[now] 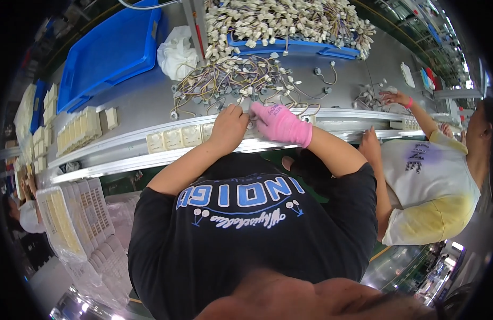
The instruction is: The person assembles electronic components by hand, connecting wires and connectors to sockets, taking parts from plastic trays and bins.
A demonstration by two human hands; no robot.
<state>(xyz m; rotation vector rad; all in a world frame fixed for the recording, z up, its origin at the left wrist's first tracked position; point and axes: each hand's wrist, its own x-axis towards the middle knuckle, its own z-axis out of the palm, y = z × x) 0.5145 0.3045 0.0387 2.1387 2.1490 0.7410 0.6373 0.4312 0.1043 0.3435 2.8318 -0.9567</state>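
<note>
My bare left hand is over the metal rail at the table's front edge. Its fingers curl together at the near side of a heap of wire leads with small white and grey connectors. Right beside it, my right hand wears a pink glove, with thumb and fingers pinched close to the left hand's fingertips. Whatever small piece they hold is hidden by the fingers. A row of cream square housings lies in the rail channel, running under my left wrist.
An overfilled blue bin of connector leads stands at the back. At the far left are a blue tray, a white plastic bag and stacked cream housings. A co-worker's hand reaches over leads on the right. White crates stand lower left.
</note>
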